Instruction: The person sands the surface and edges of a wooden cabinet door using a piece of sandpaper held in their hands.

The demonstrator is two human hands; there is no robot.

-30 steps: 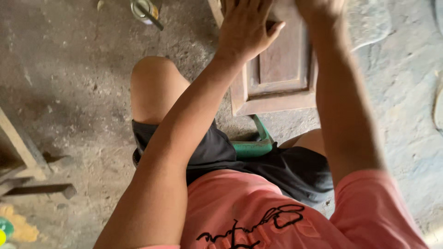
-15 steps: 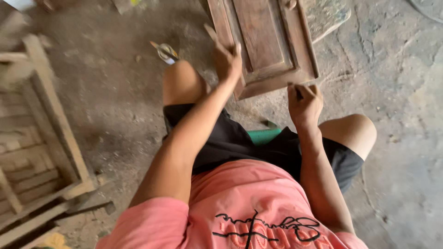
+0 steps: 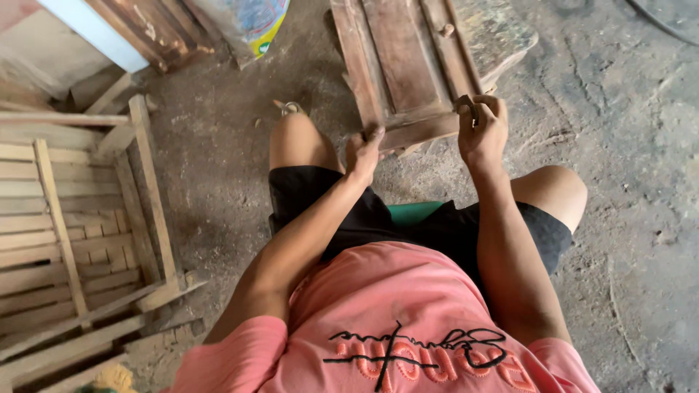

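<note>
A worn brown wooden panel door lies on the dirt floor in front of my knees. My left hand grips its near edge at the lower left corner. At the lower right corner, my right hand is closed around a small dark piece held just above the panel's edge; what that piece is I cannot tell. I sit on a low green stool with my knees spread either side of the panel.
A slatted wooden frame lies on the floor at the left. Boards and a printed sack lean at the top. A small object lies by my left knee. Bare dirt floor spreads to the right.
The view has tilted down and back. My left hand slid from the panel's face to its near edge, and my right hand came down to the panel's right corner.
</note>
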